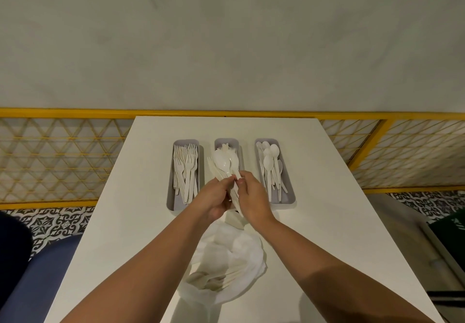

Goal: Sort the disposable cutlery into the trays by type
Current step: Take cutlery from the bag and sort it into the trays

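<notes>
In the middle of the frame, above a white worktop [327,197], both hands meet over the middle tray [227,142] of three grey trays set side by side. The left hand [214,198] is curled round a bundle of white cutlery [223,164], spoon bowls and other ends fanning up and away from it. The right hand [253,197] pinches one handle in that bundle between thumb and forefinger.

The bundle and the hands hide most of the middle tray, so what lies in it cannot be told. The left tray [170,198] holds forks [186,169], tines toward the top of the frame; the right tray [289,197] holds spoons [270,161].

In the lower centre, between the forearms, a crumpled white plastic bag [241,252] lies on the worktop with more cutlery inside.

Behind the worktop runs a yellow lattice railing [63,156] under a plain grey wall. Patterned floor tiles [55,219] and a blue seat [42,272] show at lower left.
</notes>
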Motion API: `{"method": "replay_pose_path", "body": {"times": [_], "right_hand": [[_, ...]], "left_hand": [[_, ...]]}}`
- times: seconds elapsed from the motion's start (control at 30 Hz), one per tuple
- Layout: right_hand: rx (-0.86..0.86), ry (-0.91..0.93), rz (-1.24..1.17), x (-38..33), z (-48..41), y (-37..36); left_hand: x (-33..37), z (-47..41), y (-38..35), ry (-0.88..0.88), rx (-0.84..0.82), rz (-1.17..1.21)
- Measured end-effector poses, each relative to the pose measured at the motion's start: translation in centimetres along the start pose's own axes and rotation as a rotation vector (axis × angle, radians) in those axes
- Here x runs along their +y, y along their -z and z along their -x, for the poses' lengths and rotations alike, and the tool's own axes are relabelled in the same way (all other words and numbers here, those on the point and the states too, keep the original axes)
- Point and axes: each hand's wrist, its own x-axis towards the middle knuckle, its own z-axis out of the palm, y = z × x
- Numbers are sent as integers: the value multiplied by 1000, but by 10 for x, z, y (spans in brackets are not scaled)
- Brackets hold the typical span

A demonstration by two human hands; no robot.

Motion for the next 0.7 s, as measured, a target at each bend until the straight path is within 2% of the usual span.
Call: {"method": "replay_pose_path", "body": {"times": [0.1, 0.2, 0.37, 0.63, 0.7], "right_hand": [[51, 45, -62, 4, 1, 2], [32, 89, 32, 12, -4, 2], [12, -8, 70, 22, -17, 5], [-195, -92, 82, 28, -30, 24], [-198, -143, 68, 32, -37, 26]], "left_hand": [[1, -4, -2, -4, -6, -17], [1, -7, -8, -12, 15, -64], [-4, -15, -15, -29, 46, -6], [-9, -36, -29, 55, 90, -32], [-9, -42, -32, 68, 86, -8]]}}
